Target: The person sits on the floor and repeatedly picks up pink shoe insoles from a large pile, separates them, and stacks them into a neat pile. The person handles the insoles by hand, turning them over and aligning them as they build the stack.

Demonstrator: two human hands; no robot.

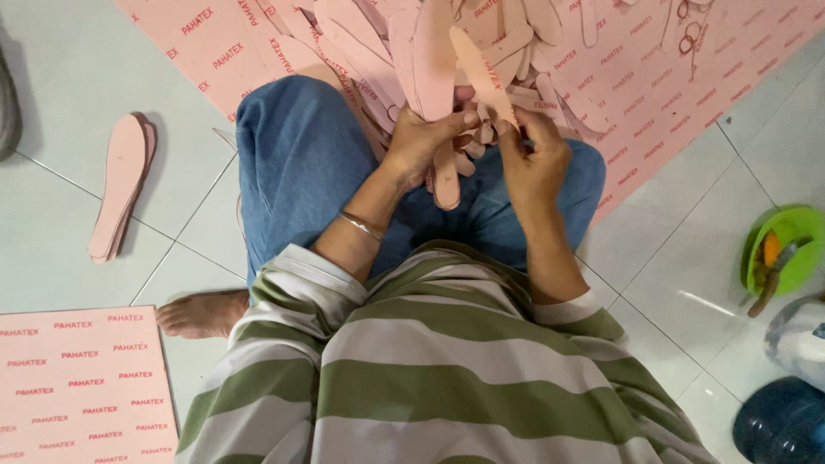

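I sit on the tiled floor in blue jeans and a green-and-white striped shirt. My left hand (424, 137) grips a fanned bundle of pink shoe insoles (427, 60) that stands upright over my knees. My right hand (534, 155) pinches one pink insole (479, 73) at its lower end, right beside the bundle. The two hands almost touch. A thin bangle (362, 226) circles my left wrist.
A large pink printed board sheet (653, 77) with cut-out pieces lies ahead. A small stack of insoles (120, 185) rests on the floor at left. Another pink board (82, 387) lies at lower left. A green bowl (786, 249) with tools sits at right, near a blue container (782, 425).
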